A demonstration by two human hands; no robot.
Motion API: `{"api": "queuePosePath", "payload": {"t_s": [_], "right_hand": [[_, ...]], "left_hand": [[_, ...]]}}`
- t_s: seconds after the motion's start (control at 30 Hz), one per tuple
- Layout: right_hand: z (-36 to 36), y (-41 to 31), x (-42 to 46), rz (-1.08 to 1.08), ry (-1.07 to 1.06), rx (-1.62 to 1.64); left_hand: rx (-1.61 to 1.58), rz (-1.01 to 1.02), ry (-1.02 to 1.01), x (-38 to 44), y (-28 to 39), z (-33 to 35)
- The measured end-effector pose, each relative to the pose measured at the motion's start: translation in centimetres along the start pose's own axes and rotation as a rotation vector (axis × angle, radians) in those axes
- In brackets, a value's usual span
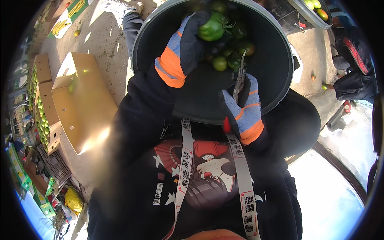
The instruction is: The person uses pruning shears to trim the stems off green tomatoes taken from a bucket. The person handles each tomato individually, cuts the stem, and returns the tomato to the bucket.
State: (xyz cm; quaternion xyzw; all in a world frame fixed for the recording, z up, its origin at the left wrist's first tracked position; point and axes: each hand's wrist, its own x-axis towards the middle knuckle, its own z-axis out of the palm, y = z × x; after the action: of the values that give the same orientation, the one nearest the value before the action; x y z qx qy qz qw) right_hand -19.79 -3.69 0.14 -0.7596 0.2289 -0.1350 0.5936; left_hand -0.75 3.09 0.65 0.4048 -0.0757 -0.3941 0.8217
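Observation:
My left hand [183,51], in a blue, orange and black work glove, grips a large green tomato [211,28] with its leafy calyx facing right. The fruit is held over a black bucket [198,103] with a pale rim, between my knees. Lower right, my gloved right hand [247,103] is closed around a pair of snips [240,79]. Their narrow blades point up, toward the far side of the bucket, and a red handle end shows below the palm. Several green and reddish tomatoes [220,63] lie inside the bucket, partly hidden by my left hand and the held fruit.
On the left stands an open cardboard box [87,99], near cartons of green tomatoes [42,117]. A banana box [64,22] lies farther off. Another container [312,18] with tomatoes is at upper right. Loose tomatoes [77,33] dot the concrete floor.

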Motion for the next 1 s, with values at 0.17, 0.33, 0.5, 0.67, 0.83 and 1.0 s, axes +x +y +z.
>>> {"api": "queuePosePath", "payload": {"t_s": [0.17,0.33,0.5,0.67,0.83,1.0], "right_hand": [[0.8,-1.3,0.2,-0.185,-0.009,-0.23],[0.9,-2.2,-0.2,-0.144,-0.092,-0.381],[0.8,-1.8,-0.4,-0.128,-0.096,-0.475],[0.7,-2.5,-0.3,0.012,-0.182,-0.555],[0.6,-2.7,-0.4,0.156,-0.232,-0.401],[0.4,-0.2,-0.4,0.229,-0.037,0.237]], "left_hand": [[0.248,-0.063,0.09,-6.1,1.8,-0.5],[0.26,-0.005,0.066,-7.2,1.1,-1.4],[0.252,0.021,-0.025,-7.4,0.5,-1.9],[0.361,0.069,-0.069,-7.7,0.4,-1.9],[0.377,0.024,0.04,-8.0,-0.1,-1.4],[0.244,0.306,-0.088,-12.8,5.5,-3.9]]}}
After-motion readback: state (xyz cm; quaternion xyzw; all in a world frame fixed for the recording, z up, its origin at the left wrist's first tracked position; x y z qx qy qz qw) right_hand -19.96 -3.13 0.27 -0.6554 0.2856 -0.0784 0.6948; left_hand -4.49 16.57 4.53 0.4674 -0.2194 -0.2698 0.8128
